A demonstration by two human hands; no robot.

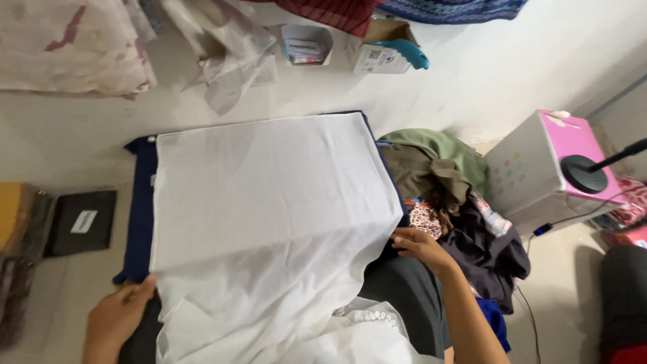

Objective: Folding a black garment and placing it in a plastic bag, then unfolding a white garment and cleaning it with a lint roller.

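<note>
A large thin white cloth (269,202) lies spread flat over a dark blue mat (138,222) on the floor. My left hand (121,313) grips the cloth's near left edge. My right hand (421,248) pinches the cloth's right edge, close to the mat's corner. The near part of the cloth bunches up over my lap, beside a white garment with a scalloped trim (367,320).
A heap of clothes (448,195) in green, brown and dark colours lies right of the mat. A white and pink box (546,168) with a black lamp base (585,174) stands further right. Cardboard boxes (381,50) and a plastic bag (229,50) sit at the back, a black folder (82,222) at left.
</note>
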